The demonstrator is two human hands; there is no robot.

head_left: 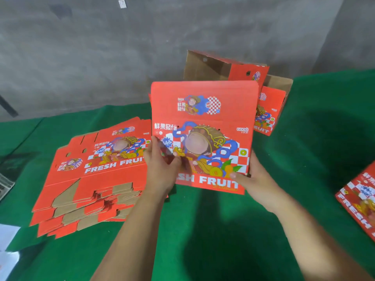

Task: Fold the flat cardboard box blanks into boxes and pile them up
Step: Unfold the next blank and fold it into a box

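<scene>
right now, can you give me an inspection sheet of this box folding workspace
surface: green cloth table, in use.
job's things: stack of flat blanks lying at left; one blank held up in the middle; folded boxes behind it, open tops showing brown insides; another printed box at the right edge, partly out of view.
clutter: white paper at the left edge.
grip: left hand pinches the held blank's left edge; right hand holds its lower right corner, thumb on the print.
cables: nothing seen.
surroundings: grey concrete wall with a small white tag.
</scene>
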